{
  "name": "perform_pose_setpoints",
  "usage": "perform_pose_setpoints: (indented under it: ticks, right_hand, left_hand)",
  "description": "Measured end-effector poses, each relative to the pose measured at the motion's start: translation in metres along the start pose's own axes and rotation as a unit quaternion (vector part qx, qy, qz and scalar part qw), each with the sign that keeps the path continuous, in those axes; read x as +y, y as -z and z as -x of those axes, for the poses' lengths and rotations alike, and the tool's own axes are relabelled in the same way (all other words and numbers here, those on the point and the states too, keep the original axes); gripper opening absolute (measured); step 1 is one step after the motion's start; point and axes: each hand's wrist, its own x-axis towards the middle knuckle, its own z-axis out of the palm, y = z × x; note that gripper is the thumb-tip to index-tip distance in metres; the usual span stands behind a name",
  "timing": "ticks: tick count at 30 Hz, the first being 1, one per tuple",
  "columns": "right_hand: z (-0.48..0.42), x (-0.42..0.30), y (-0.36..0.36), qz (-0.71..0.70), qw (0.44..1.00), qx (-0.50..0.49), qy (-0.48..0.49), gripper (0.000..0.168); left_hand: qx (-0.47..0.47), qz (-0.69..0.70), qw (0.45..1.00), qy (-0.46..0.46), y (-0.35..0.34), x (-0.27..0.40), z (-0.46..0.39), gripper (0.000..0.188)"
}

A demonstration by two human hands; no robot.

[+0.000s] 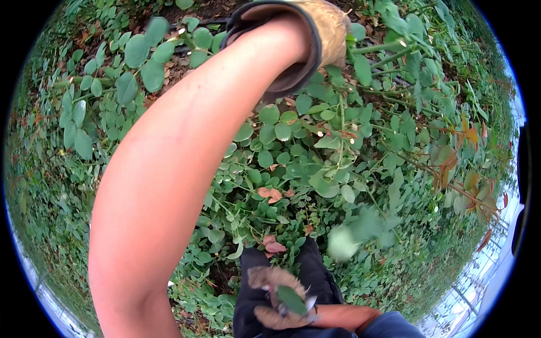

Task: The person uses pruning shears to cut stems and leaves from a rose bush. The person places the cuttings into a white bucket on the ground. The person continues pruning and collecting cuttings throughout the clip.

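My left hand (331, 31), in a tan work glove with a dark cuff, reaches far forward among leafy rose stems (380, 48) at the top. Its fingers are hidden by the glove's back and the leaves, so its hold cannot be told. My right hand (281, 300), in a worn brown glove, is low in front of my dark trousers (249, 304). Its fingers and thumb are spread apart around a blurred tool, of which small metallic and red parts show; the kind of tool cannot be told. A green leaf (291, 300) lies across that hand.
Dense rose bushes surround me. Several cut stem ends (320, 134) stick out ahead. A reddish-leaved shoot (473, 196) leans in at right. Dry leaves (270, 194) lie among the foliage. A greenhouse-like framework (469, 291) shows at the lower right rim.
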Motion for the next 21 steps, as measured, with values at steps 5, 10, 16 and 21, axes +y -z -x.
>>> perform_pose_setpoints:
  ticks: [5,10,16,21]
  right_hand:
    - [-0.05,-0.002,0.004,0.205,0.955,-0.195,0.095,0.062]
    - [-0.199,-0.015,0.053,-0.286,0.94,0.062,-0.178,0.042]
    - [-0.249,0.0,0.096,-0.439,0.893,-0.065,-0.082,0.042]
    - [-0.269,-0.013,0.079,-0.383,0.918,0.043,-0.09,0.034]
  left_hand:
    - [0.052,-0.046,0.995,-0.078,0.004,-0.003,0.012,0.033]
    - [0.046,-0.106,0.992,-0.056,0.006,-0.002,0.003,0.029]
    - [0.05,0.005,0.999,-0.016,0.005,0.002,0.001,0.038]
    - [0.141,0.201,0.962,0.117,-0.014,0.005,0.011,0.062]
